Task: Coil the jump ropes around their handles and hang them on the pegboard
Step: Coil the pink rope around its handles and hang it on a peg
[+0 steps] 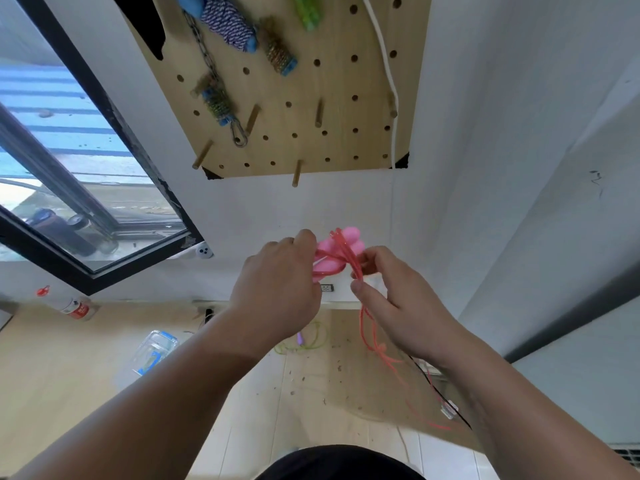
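your left hand (277, 292) gripping the pink handles (334, 254), right hand (391, 299) pinching the red rope (353, 261) coils, pegboard (311, 98) above

No lettering is legible, even on the bottle (74, 308) label.

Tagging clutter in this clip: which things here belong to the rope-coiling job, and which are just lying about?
Job: pink handles gripped by the left hand; pink rope pinched by the right hand; pegboard with free pegs; blue-and-white coiled rope already hung; green rope on the floor.
Lying about: clear plastic box; red-labelled bottle; white cable.
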### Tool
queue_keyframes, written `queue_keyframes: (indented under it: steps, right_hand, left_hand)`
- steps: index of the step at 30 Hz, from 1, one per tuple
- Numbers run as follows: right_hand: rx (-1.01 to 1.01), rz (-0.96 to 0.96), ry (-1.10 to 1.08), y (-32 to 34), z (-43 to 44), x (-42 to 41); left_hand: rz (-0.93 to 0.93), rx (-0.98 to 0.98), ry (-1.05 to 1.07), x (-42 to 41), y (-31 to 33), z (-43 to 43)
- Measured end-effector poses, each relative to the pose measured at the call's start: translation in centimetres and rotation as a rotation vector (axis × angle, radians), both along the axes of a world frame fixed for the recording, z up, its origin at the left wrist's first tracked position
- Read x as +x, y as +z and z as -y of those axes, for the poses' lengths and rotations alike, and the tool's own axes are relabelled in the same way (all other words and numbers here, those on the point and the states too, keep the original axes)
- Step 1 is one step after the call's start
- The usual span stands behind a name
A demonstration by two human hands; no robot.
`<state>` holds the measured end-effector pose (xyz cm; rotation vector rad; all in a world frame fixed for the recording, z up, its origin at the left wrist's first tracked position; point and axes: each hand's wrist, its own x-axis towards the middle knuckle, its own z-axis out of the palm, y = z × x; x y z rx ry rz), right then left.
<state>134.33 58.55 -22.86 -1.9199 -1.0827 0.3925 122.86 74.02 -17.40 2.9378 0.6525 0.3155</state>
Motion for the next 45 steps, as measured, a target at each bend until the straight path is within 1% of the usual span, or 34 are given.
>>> queue_keyframes:
  steps: [3, 7, 10, 11, 13, 16, 17, 19, 22, 25, 27, 28, 30, 33, 35, 37, 39, 42, 45]
  right_hand:
    - [0.073, -0.113, 0.095, 0.4, 0.1, 0.1]
    - [0.051, -0.181, 0.152, 0.0, -0.4, -0.2]
    - [0.109, -0.34, 0.185, -0.2, -0.4, -0.7]
    - [0.118, -0.362, 0.184, -0.2, -0.4, -0.9]
    - [0.123, -0.344, 0.144, -0.1, -0.4, -0.9]
    - [0.175, -0.466, 0.084, -0.2, -0.3, -0.9]
    - [0.167, -0.464, 0.083, -0.3, -0.3, -0.9]
    - [0.109, -0.371, 0.099, -0.7, -0.2, -1.3]
    - [0.066, -0.337, 0.107, -1.5, 0.0, -1.5]
    - [0.045, -0.332, 0.162, -2.3, 0.7, -1.3]
    - [0.007, -0.272, 0.197, -2.7, 1.1, -0.9]
    - [-0.015, -0.227, 0.21, -2.9, 1.4, -0.7]
    - [-0.052, -0.128, 0.241, -3.0, 1.7, -0.2]
    - [-0.137, -0.057, 0.322, -2.3, 1.8, 0.6]
    - [-0.231, 0.011, 0.385, -1.7, 1.2, 1.3]
    - [-0.328, 0.127, 0.463, -1.4, 0.2, 2.1]
    - [-0.416, 0.219, 0.515, -1.0, -0.9, 2.6]
    - [-0.525, 0.32, 0.512, -0.4, -2.4, 2.7]
    - [-0.505, 0.38, 0.423, 0.3, -3.4, 1.5]
  left_hand:
    - [0.009, -0.04, -0.025, 0.1, 0.0, 0.1]
    - [-0.024, -0.051, -0.023, 0.2, -0.2, -0.1]
    - [-0.041, -0.005, -0.016, 0.1, -0.6, -0.6]
    - [-0.046, 0.019, -0.009, 0.0, -0.8, -0.9]
    - [-0.08, 0.072, 0.01, -0.1, -1.2, -1.6]
    - [-0.183, 0.11, 0.035, -0.3, -2.3, -2.6]
    - [-0.211, 0.095, 0.044, -0.3, -2.6, -2.9]
    - [-0.231, 0.033, 0.054, -0.2, -3.0, -3.3]
    - [-0.19, -0.154, 0.035, -0.2, -2.7, -3.5]
    - [-0.121, -0.46, 0.026, -0.5, -1.8, -3.1]
    - [-0.095, -0.697, -0.029, -1.0, -0.9, -2.7]
    - [-0.113, -0.751, -0.086, -1.3, -0.4, -2.6]
    - [-0.207, -0.763, -0.221, -2.0, 0.5, -2.0]
    - [-0.332, -0.774, -0.386, -2.9, 1.6, -0.8]
    - [-0.464, -0.715, -0.445, -3.0, 2.2, 0.4]
    - [-0.573, -0.617, -0.471, -3.3, 1.4, 1.1]
    - [-0.647, -0.428, -0.48, -3.3, -0.1, 1.3]
    - [-0.718, -0.086, -0.466, -3.0, -2.5, 0.8]
    - [-0.737, 0.057, -0.379, -1.9, -3.8, 0.4]
